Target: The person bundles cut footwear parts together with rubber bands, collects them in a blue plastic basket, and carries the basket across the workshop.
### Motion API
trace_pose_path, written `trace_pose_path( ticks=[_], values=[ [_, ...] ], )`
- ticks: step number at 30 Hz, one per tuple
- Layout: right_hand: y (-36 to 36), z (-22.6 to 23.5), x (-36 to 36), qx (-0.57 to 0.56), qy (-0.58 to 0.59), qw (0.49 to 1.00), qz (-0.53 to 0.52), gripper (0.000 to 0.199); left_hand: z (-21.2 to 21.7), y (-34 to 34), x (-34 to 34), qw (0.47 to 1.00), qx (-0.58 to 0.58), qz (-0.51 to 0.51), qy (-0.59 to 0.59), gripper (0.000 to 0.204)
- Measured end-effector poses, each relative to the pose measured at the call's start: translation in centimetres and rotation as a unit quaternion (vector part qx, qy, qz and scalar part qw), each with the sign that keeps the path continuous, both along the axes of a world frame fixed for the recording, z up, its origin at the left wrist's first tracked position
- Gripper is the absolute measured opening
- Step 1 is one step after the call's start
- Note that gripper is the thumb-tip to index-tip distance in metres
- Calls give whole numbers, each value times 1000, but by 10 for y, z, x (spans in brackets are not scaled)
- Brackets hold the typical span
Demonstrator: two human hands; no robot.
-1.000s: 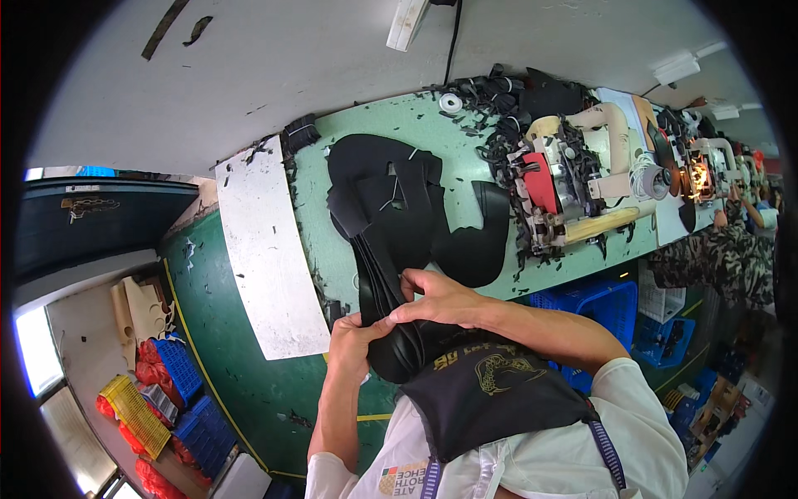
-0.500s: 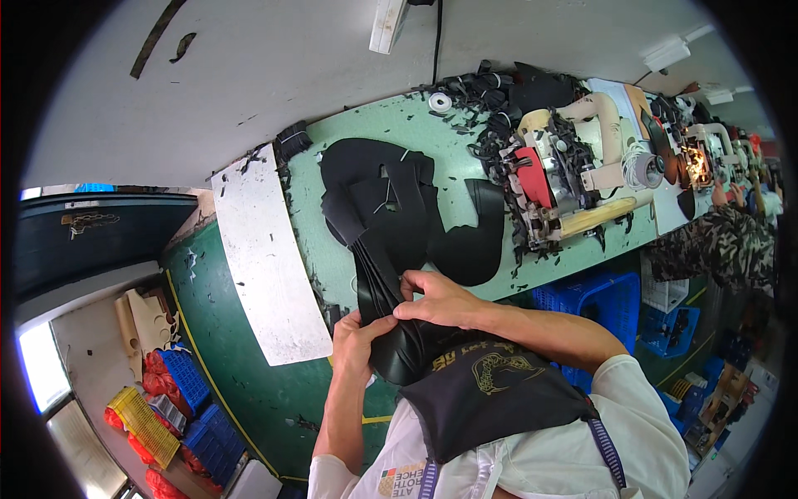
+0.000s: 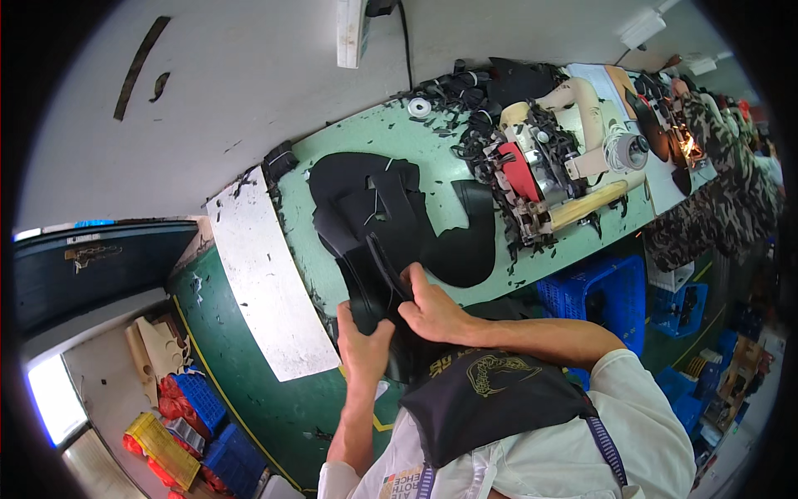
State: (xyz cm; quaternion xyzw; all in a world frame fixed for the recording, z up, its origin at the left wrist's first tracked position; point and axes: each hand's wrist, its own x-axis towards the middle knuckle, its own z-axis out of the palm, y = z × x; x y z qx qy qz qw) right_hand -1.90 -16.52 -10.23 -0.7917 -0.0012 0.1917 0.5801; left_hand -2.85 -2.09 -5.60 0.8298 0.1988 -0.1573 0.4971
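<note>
Close to my body, at the front edge of the green table (image 3: pixel 445 162), I hold a stack of black sheet pieces (image 3: pixel 359 287). My left hand (image 3: pixel 364 345) is closed around the stack's left side, thumb on top. My right hand (image 3: pixel 434 309) grips its right side with bent fingers. Between the hands the layers part into two bundles with a gap. Just beyond lie more black cut pieces (image 3: pixel 341 179), bundled with thin pale ties. A curved black piece (image 3: pixel 470 249) lies to their right.
A beige machine (image 3: pixel 586 125) with a red plate stands on the table's right, heaped round with black scraps (image 3: pixel 478 125). A white board (image 3: pixel 266 291) lies at the left. Below the table is a blue crate (image 3: pixel 623 295). A person in camouflage clothing (image 3: pixel 715 200) is at far right.
My hands have moved apart, and the stack between them has spread open into two bundles. Its far end has drawn back from the tied pieces. The view has shifted slightly.
</note>
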Motion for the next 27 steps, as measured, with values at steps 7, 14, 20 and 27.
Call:
trace_pose_path(
  ticks=[7, 14, 20, 27],
  values=[
    [1, 15, 7, 2, 94, 995, 27, 44, 11, -30, -5, 975, 156, -147, -65, 56],
    [-8, 3, 5, 61, 68, 995, -40, 41, 4, -10, -2, 989, 74, -70, -112, 57],
    [-39, 4, 39, 335, -45, 908, -248, 53, 30, 121, 30, 961, -67, 248, -106, 47],
    [-129, -101, 43, -76, 64, 943, -319, 46, 58, 171, 64, 905, -242, 246, -251, 21]
  ],
)
